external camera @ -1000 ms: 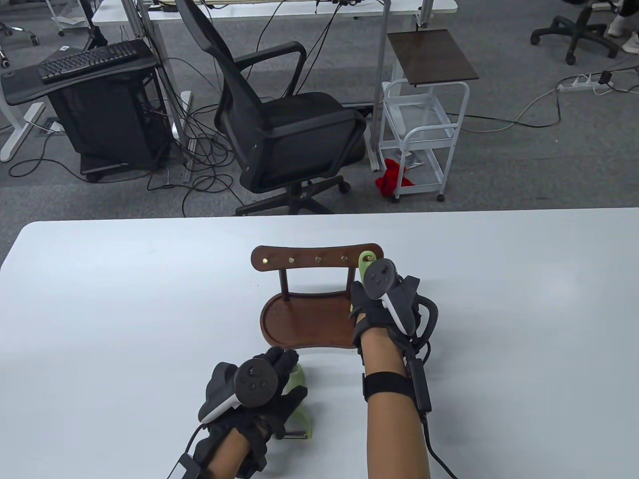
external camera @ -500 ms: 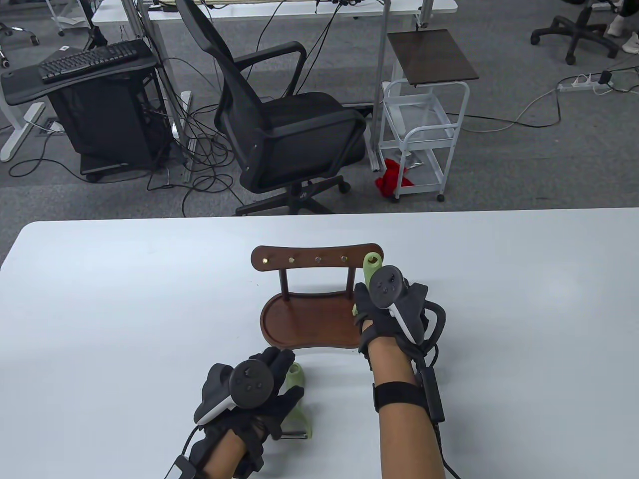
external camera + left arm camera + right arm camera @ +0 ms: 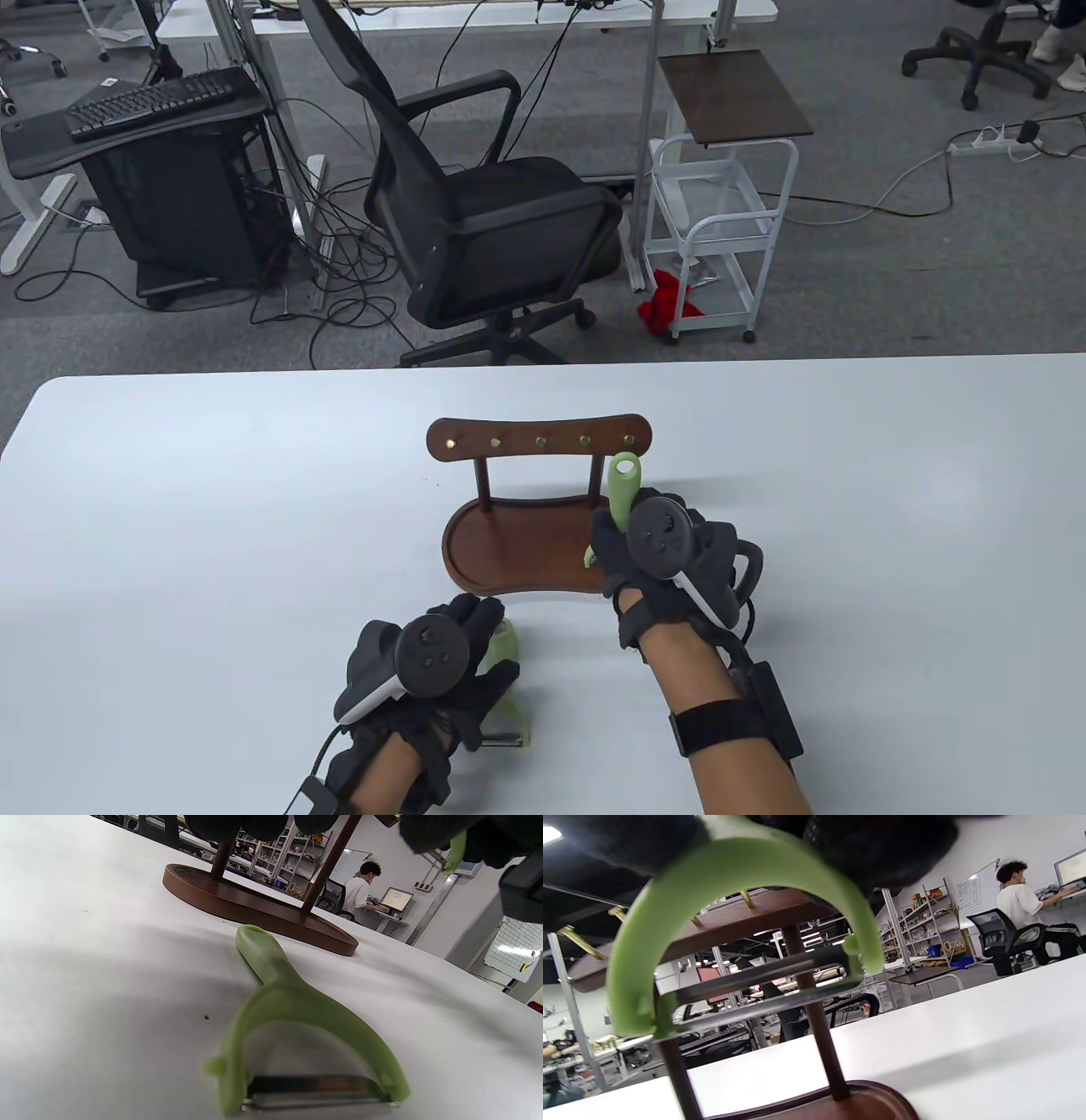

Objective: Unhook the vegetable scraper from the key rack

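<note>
The brown wooden key rack (image 3: 540, 441) stands mid-table with its row of brass hooks bare. My right hand (image 3: 615, 531) grips a green vegetable scraper (image 3: 625, 484) just in front of the rack's right post, handle end up and off the hook. In the right wrist view its green head and blade (image 3: 734, 921) hang below my fingers, in front of the rack post (image 3: 818, 1027). My left hand (image 3: 479, 632) is open with fingers spread above a second green scraper (image 3: 509, 679), which lies flat on the table (image 3: 292, 1014).
The rack's oval base (image 3: 509, 552) lies between my hands. The white table (image 3: 212, 526) stretches left and right of them. Beyond the table's far edge are an office chair (image 3: 484, 212) and a white cart (image 3: 721, 221).
My right hand has drawn the green scraper off the rightmost hook and moved down and back towards me; that hook now shows bare. My left hand has barely moved.
</note>
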`<move>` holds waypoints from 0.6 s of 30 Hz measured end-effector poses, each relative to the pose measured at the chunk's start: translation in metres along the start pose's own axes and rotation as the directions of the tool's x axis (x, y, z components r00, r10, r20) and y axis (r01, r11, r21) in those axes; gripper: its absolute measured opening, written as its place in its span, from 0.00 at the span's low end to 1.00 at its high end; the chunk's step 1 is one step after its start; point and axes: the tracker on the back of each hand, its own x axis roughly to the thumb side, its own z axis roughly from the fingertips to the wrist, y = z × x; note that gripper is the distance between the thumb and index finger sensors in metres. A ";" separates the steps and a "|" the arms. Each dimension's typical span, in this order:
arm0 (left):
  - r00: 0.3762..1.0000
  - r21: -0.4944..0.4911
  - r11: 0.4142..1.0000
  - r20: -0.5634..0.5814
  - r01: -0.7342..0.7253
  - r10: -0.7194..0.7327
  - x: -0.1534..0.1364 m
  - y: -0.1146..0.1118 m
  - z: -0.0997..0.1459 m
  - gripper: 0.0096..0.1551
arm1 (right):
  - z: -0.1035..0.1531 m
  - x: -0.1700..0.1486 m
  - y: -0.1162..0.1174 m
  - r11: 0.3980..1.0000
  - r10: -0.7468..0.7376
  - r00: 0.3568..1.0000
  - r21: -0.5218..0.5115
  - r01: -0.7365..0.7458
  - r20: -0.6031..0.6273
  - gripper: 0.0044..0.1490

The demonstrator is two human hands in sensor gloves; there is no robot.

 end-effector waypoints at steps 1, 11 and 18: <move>1.000 0.001 1.000 0.001 0.001 -0.001 0.000 0.000 0.000 0.44 | 0.005 0.000 0.000 1.000 -0.007 1.000 0.007 0.007 0.009 0.35; 1.000 0.002 1.000 0.008 0.008 -0.008 0.003 -0.003 0.001 0.44 | 0.042 -0.006 -0.005 0.995 0.010 1.000 0.100 -0.011 0.010 0.35; 1.000 0.008 1.000 0.023 0.014 -0.014 0.007 -0.004 0.001 0.44 | 0.063 -0.017 -0.001 0.989 -0.051 0.999 0.138 0.053 -0.013 0.35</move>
